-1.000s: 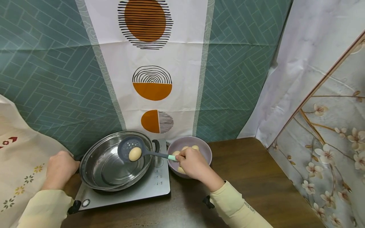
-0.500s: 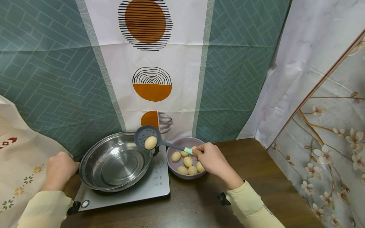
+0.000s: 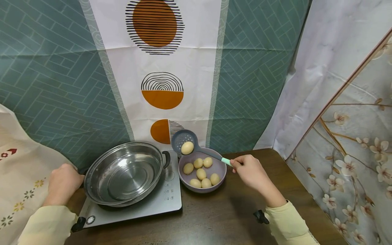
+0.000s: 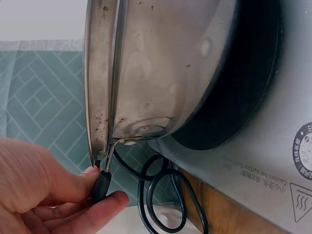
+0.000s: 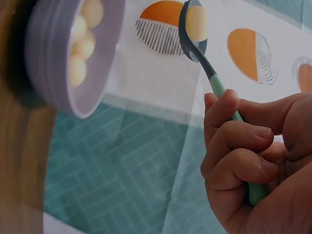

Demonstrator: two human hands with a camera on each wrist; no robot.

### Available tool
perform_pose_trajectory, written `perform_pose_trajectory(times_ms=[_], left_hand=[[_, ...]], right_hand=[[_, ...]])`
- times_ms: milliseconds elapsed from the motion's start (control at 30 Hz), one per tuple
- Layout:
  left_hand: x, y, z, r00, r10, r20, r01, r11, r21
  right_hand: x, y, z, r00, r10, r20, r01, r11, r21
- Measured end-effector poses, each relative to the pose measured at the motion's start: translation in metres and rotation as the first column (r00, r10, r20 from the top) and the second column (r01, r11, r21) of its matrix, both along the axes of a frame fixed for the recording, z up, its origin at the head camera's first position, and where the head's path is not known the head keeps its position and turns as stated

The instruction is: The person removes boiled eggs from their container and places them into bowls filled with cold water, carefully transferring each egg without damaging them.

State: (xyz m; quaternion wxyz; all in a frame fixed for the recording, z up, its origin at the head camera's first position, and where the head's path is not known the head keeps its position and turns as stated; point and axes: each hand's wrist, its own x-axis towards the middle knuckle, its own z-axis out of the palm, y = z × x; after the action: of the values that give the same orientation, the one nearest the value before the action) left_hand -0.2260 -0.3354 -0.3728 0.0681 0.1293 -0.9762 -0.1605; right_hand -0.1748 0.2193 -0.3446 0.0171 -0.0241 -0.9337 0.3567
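My right hand (image 3: 252, 172) grips the green handle end of a grey slotted spoon (image 3: 183, 136), fingers curled round it in the right wrist view. One pale egg (image 3: 187, 147) lies in the spoon's perforated head, held up above the back left rim of a purple bowl (image 3: 189, 174). Several similar eggs (image 3: 201, 174) sit inside that bowl. At the left, my left hand (image 3: 62, 183) pinches the black side handle (image 4: 101, 187) of a wide steel pan (image 3: 131, 180) between thumb and fingers. No egg shows in the pan.
The pan stands on a silver induction cooker (image 3: 147, 211), left of the bowl. A coiled black cable (image 4: 168, 178) hangs by the cooker's edge. Patterned cloth (image 3: 165, 61) covers the wall close behind. Dark wooden tabletop (image 3: 214, 217) extends in front and to the right.
My right hand has carried the spoon with its egg rightward, from over the pan to over the bowl's back left rim. The left hand has stayed at the pan's handle.
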Motion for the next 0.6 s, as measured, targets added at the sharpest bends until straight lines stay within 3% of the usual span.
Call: perform_pose_trajectory(times_ms=[167,600], left_hand=[[-0.001,-0.003,-0.004,0.999,-0.012,-0.038,0.011,1.000,-0.010],[-0.002,-0.002,-0.001,1.000,0.001,-0.015,-0.001,1.000,-0.007]], right_hand=[[0.006,0.015,-0.008,0.999,-0.028,0.021,0.027,0.999,0.042],[0.023,0.025,-0.038,0.998,-0.061,0.018,0.057,0.988,0.143]])
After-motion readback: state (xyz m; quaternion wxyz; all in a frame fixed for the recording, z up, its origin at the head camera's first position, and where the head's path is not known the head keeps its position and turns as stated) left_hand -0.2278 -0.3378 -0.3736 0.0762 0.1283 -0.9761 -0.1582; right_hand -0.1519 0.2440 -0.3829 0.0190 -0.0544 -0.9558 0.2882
